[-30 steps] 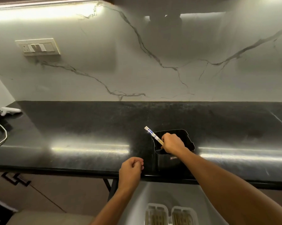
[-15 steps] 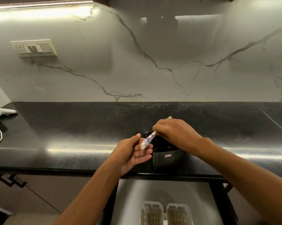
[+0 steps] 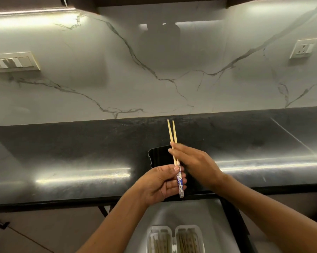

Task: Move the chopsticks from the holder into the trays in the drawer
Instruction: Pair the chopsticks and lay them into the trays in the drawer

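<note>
A pair of pale wooden chopsticks (image 3: 172,136) with blue-and-white patterned handles points up and away over the black holder (image 3: 158,157) on the counter. My left hand (image 3: 161,183) grips the patterned handle end. My right hand (image 3: 194,161) pinches the bare shafts higher up. Both hands hide most of the holder, and its inside looks dark. Below, in the open drawer (image 3: 190,214), two clear trays (image 3: 174,240) lie side by side with several chopsticks in them.
The black stone counter (image 3: 81,157) runs left to right, with a marble backsplash behind. Switch plates sit on the wall at the left (image 3: 13,62) and right (image 3: 304,48). Dark cabinet fronts flank the drawer below the counter edge.
The right hand drew the chopsticks out of the holder and raised them. The left hand came up and closed on their patterned ends. The camera view tilted upward.
</note>
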Tool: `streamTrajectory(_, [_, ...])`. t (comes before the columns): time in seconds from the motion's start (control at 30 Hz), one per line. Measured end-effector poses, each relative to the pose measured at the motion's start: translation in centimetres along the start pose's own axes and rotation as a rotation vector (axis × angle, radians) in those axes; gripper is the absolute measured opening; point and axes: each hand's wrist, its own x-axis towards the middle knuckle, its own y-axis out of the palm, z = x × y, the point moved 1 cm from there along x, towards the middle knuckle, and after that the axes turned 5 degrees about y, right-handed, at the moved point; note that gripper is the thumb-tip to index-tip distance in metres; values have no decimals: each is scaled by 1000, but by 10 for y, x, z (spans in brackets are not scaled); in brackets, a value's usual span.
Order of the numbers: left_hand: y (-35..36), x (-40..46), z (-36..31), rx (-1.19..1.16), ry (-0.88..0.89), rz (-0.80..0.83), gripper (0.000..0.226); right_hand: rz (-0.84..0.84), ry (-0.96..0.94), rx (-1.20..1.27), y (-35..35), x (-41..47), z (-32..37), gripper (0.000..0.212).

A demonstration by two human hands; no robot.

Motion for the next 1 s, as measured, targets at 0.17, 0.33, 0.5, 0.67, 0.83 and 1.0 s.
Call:
streamTrajectory(0.17, [-3, 20, 14, 408, 189, -117, 12, -54, 777, 575, -16, -3, -13, 35])
streamTrajectory(0.33, [16, 47, 30, 740, 319, -142, 13, 72, 835, 699, -33, -15, -29, 10])
streamTrajectory(0.5, [41, 82, 44, 961, 413, -204, 14, 26, 852, 659, -41, -29, -52, 6])
streamTrajectory(0.67, [58, 115, 60, 988, 470, -223, 19, -4, 790, 430, -29, -42, -78, 7])
streamTrajectory(0.83, [59, 137, 83, 1031, 545, -290, 18, -54, 738, 331, -7, -55, -101, 7])
streamTrajectory(1.0, [45, 151, 105, 1027, 507, -296, 15, -14, 744, 325, 19, -77, -105, 8])
